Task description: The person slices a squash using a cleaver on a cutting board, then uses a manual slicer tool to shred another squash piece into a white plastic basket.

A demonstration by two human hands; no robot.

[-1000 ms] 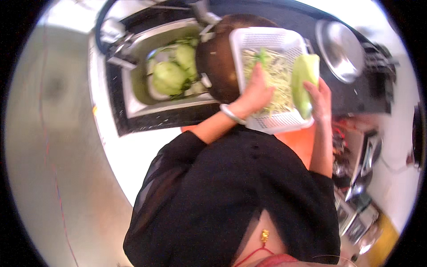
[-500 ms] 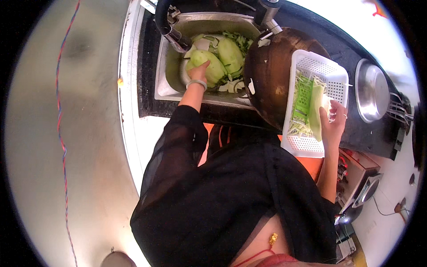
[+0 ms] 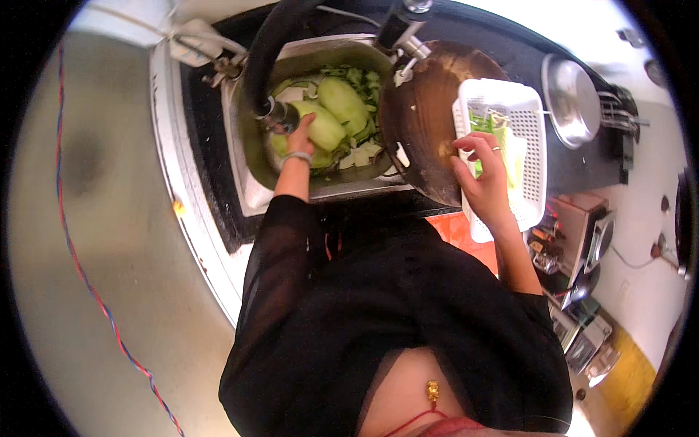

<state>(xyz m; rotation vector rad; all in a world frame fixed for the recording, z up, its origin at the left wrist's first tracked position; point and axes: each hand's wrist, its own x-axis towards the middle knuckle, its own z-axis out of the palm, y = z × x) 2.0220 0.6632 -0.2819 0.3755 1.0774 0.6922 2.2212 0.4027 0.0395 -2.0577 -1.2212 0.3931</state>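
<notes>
Kitchen counter of dark stone runs across the top of our view, with a steel sink (image 3: 251, 191) sunk into it and pale floor to our left. We see peeled green gourds (image 3: 331, 113) piled in the sink basin among loose peelings and leafy scraps; the two clearest ones lie side by side, their long axes slanting from lower left to upper right in the picture, blunt ends pointing toward the tap side of the basin. Our left hand (image 3: 298, 140) reaches into the basin and rests against the nearer gourd, fingers loosely curved on it rather than wrapped round it; a bangle sits on that wrist. A thick black hose (image 3: 271, 51) arcs down from above, its metal end just beside that hand.

To the right of the sink lies a round brown wooden board (image 3: 421, 124), tilted against the basin edge. Our right hand (image 3: 480, 169) hovers at the board's right rim, fingers bent around the near edge of a white plastic basket (image 3: 531, 124) that holds green and pale vegetable strips. Whether it truly grips the basket we cannot tell. Farther right stands a steel pot lid (image 3: 574, 98).
</notes>
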